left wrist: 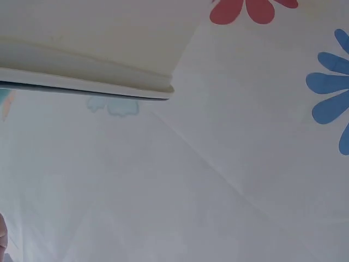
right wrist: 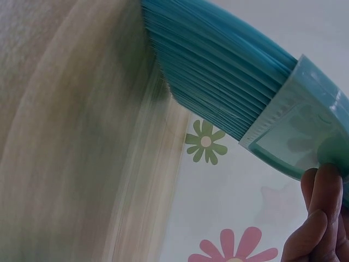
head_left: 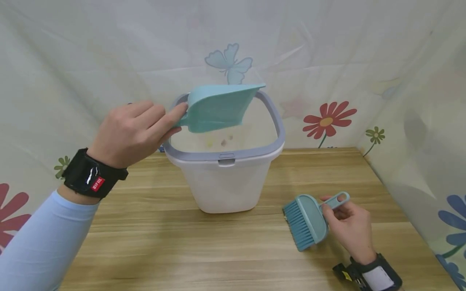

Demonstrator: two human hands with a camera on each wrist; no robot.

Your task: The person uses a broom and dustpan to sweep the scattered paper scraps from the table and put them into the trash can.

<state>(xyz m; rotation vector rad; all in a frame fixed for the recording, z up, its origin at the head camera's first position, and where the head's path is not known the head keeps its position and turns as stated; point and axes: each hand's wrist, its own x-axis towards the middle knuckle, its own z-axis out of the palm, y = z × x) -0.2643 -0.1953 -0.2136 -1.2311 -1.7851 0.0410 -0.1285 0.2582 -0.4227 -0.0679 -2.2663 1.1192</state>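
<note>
Over the mouth of a white bin point(head_left: 225, 186) with a grey-blue rim, my left hand point(head_left: 134, 129) grips the handle of a light blue dustpan point(head_left: 222, 107). The pan is tilted, its wide lip pointing up and right. A few small specks show on the bin's inner wall below it. My right hand point(head_left: 349, 226) pinches the handle of a blue hand brush point(head_left: 309, 222) at the right of the table. Its bristles point(right wrist: 218, 60) face left, close to the wood. In the left wrist view only the bin's edge point(left wrist: 87, 82) and a sliver of fingertip show.
A wood-grain table point(head_left: 153, 238) carries the bin near its back edge. Behind and to the right hangs a pale curtain point(head_left: 164, 48) printed with flowers and a butterfly.
</note>
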